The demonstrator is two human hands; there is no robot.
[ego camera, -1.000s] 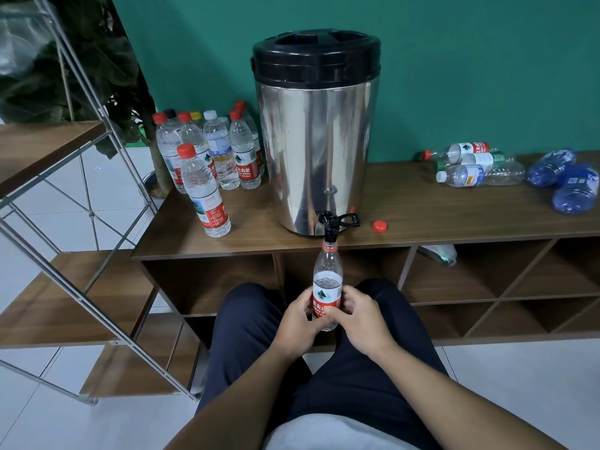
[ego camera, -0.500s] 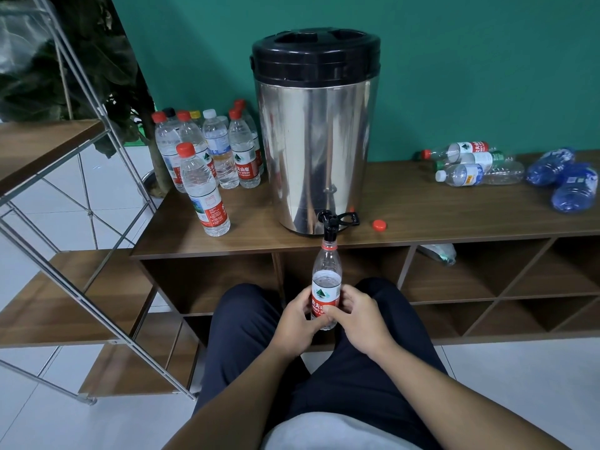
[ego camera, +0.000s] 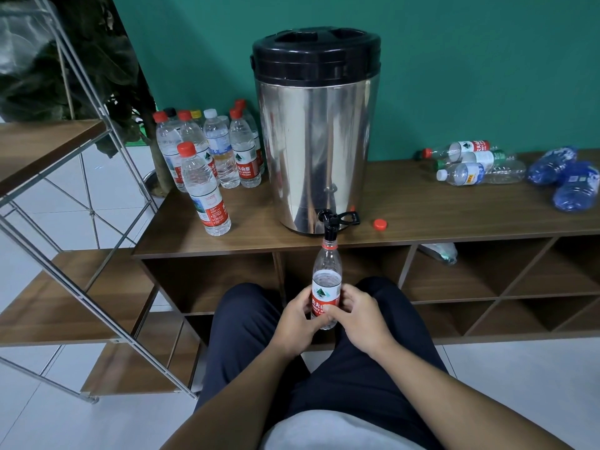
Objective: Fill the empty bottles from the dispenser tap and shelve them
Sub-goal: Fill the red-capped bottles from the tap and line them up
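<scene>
Clear plastic and a red label mark the bottle (ego camera: 326,287) now under the dispenser (ego camera: 315,131), its open neck right up against the black tap (ego camera: 330,227) that overhangs the near edge of the wooden counter (ego camera: 454,219). Both hands grip it low down: the left hand (ego camera: 297,319) wraps the left side of the label, the right hand (ego camera: 360,316) curls round the right side and the base. Water appears to stand at about the top of the label, so the filling looks well under way but unfinished. To do this step well, the bottle should be kept upright with its mouth centred under the spout, and the hold kept light, since thin plastic squeezed hard would push water out. One hand will likely have to free itself to shut the tap before the level reaches the neck. The loose red cap (ego camera: 380,224) lies on the counter just right of the tap, within easy reach. Capped, filled bottles (ego camera: 207,190) stand in a cluster to the far left; empty bottles (ego camera: 474,164) lie on their sides at the far right.
</scene>
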